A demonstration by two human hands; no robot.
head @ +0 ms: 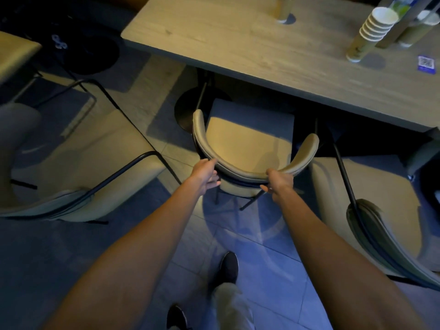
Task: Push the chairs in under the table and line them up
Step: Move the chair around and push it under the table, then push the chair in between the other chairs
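Both bare hands grip the curved, padded backrest of the middle chair [247, 139]: left hand [206, 173] at its left bend, right hand [278, 183] at its right. The chair's tan cushioned seat sits partly under the wood-grain table [238, 41].

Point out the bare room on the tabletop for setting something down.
The table is bare along its near edge and left end, from the single cup across to the stacked paper cups. The far right corner is crowded: cups, a carton, and a blue QR card.

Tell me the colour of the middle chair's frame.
Black metal frame under the beige middle chair; head view.
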